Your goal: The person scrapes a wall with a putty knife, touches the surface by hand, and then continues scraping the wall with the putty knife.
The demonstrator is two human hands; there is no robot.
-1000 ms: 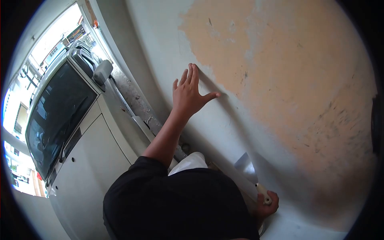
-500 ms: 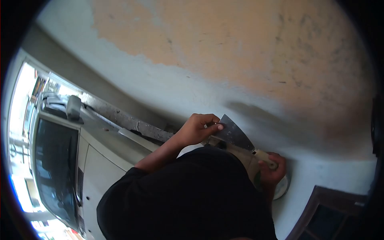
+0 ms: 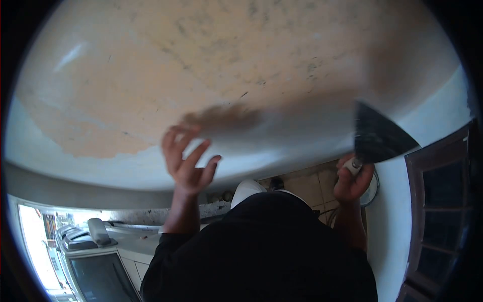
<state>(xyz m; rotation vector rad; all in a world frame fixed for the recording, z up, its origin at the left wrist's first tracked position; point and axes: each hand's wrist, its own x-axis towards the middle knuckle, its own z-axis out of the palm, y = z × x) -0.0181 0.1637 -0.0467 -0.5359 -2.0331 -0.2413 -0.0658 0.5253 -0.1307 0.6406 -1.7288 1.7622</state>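
Wall: curved across the upper view by the lens; the wall (image 3: pixel 282 151) is coated pale along its lower part, and a broad peach patch (image 3: pixel 151 75) is marked with dark flecks and streaks.
Scraper: a wide, dark blade (image 3: pixel 380 133) is held up in front of the wall, toward its right end; whether the wall is touched cannot be told.
Right hand: the pale handle (image 3: pixel 353 165) of the scraper is clasped by the right hand (image 3: pixel 354 185), its grip closed.
Left hand: raised before the wall, the left hand (image 3: pixel 188 163) is blurred, with nothing held; its grip is loose, the fingers apart and partly bent.
Frame: brown, with dark panes, the frame (image 3: pixel 415 173) is seen at the wall's right end.
Car: part of the car (image 3: pixel 132 241) is seen below the wall's left end.
Floor: tiles (image 3: pixel 306 189) are seen at the wall's foot.
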